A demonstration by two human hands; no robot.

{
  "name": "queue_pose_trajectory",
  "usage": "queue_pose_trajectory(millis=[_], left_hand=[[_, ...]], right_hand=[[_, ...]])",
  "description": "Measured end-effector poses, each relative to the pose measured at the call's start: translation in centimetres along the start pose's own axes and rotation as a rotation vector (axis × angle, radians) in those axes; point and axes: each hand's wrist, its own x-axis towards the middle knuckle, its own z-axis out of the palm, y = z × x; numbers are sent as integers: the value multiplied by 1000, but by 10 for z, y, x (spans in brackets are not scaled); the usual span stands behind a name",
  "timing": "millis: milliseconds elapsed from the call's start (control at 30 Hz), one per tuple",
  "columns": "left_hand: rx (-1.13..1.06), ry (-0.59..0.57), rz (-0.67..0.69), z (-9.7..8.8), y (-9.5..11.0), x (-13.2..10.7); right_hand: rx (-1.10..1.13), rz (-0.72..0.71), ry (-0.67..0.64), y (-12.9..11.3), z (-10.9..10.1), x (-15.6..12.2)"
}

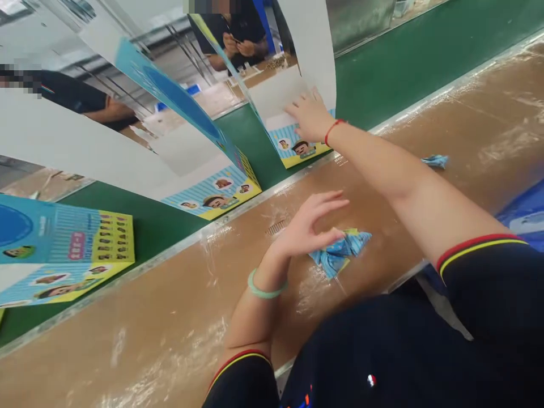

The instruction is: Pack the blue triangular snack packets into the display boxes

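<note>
The person's left hand (304, 224), with a pale green bangle on its wrist, is spread with thumb and fingers wide apart just above the table (148, 311), its thumb at the edge of a cluster of crinkled blue-and-yellow packets (334, 260). The right hand (312, 116), wearing a red cord bracelet (334, 131), has its fingers spread at the opening of a printed cardboard display box (291, 156); nothing shows in its grasp, and whether it touches the box cannot be told. That box stands on a green conveyor belt (408, 79) along the table's far edge, with a middle box (216, 198) and a left-hand box (72, 243) in the same row. A small blue packet (436, 161) lies apart on the table, beyond the right forearm. Across the belt, a co-worker (250, 22) holds both hands together around something too small to identify.
</note>
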Motion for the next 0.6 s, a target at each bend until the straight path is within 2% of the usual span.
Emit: queue_pose_trajectory(millis=[100, 200, 300, 367, 400, 467, 533, 600], left_hand=[[211, -201, 10, 28, 28, -2], [358, -326, 14, 60, 25, 5], [474, -350, -28, 67, 15, 11], [538, -347, -34, 57, 10, 4], [570, -347, -20, 50, 7, -3], [640, -337, -14, 29, -5, -22], [708, -319, -7, 5, -24, -39], [788, -313, 28, -17, -43, -45]], right_hand=[[-42, -57, -45, 2, -37, -10], [-121, -140, -6, 9, -84, -43], [-238, -241, -13, 32, -133, -105], [-285, -242, -3, 55, -163, -170], [-295, -195, 10, 67, -177, -209], [-294, 27, 29, 90, -198, -296], [-287, 379, -8, 108, -211, -390], [-277, 777, -160, 119, -217, -483]])
